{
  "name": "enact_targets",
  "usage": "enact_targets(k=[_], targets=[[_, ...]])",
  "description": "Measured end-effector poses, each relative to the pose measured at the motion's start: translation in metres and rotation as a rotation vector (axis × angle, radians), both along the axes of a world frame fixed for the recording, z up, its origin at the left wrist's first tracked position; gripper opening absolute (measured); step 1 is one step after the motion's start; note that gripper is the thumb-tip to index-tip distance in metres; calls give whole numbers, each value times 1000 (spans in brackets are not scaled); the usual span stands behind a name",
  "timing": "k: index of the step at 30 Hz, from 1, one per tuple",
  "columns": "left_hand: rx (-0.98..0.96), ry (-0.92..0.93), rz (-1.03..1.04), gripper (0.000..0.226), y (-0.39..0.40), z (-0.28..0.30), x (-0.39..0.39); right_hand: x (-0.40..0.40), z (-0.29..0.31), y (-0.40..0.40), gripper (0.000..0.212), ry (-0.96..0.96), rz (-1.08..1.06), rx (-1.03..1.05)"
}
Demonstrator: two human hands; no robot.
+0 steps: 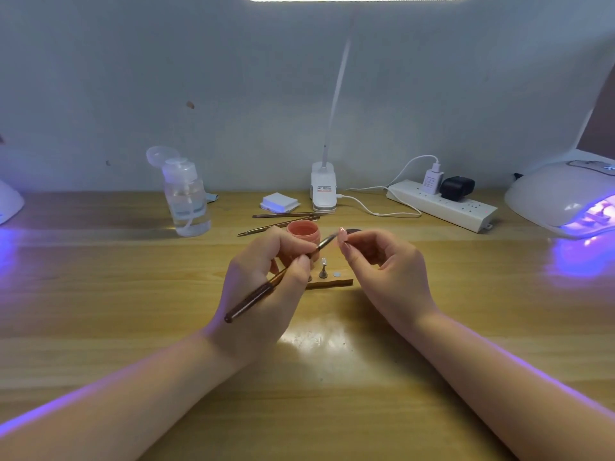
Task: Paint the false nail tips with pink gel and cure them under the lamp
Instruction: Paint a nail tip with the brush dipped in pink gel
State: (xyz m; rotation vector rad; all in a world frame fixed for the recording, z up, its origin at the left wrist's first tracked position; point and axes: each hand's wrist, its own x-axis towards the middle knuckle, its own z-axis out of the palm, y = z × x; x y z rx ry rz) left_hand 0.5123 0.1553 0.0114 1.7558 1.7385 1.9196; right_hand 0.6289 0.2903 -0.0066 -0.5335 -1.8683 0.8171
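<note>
Table [100, 311], wooden: we work over its middle. Curing lamp [562, 197], far right, lit violet. Gel pot [303, 231], pink, open, behind our hands. Left hand [266, 277]: grips the brush [266, 289] like a pen. Right hand [382, 261]: pinches the nail tip [342, 236] by its base, raised above the table, bristles touching it. We judge the tip feather-light, thin, slippery when wet; hold the edges only.

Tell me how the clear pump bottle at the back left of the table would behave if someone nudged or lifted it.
The pump bottle stands tall on a narrow base, so a push near the top would probably tip it rather than slide it. It looks largely full of clear liquid, so likely fairly heavy for its size. Its flip cap is open, so a tip might leak.
</note>
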Motion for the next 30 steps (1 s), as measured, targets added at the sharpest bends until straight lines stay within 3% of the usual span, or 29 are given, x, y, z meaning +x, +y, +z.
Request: enact_targets(k=[8, 13, 20, 25, 30], targets=[[-48, 36, -15, 16, 0, -1, -1, -1, -3, 3, 9, -10, 13, 28], [-53, -35, 29, 9, 1, 0, 0, -2, -2, 2, 7, -6, 27, 37], [-57, 17, 25, 20, -3, 1, 0, -1, -1, 0, 9, -37, 36, 66], [-40, -102, 24, 12, -1, 2, 2, 0, 1, -2, 8, -16, 55, 18], [-83, -281, -136, 15, 2, -1, 0, 0, -1, 1, 7, -5, 52, -14]])
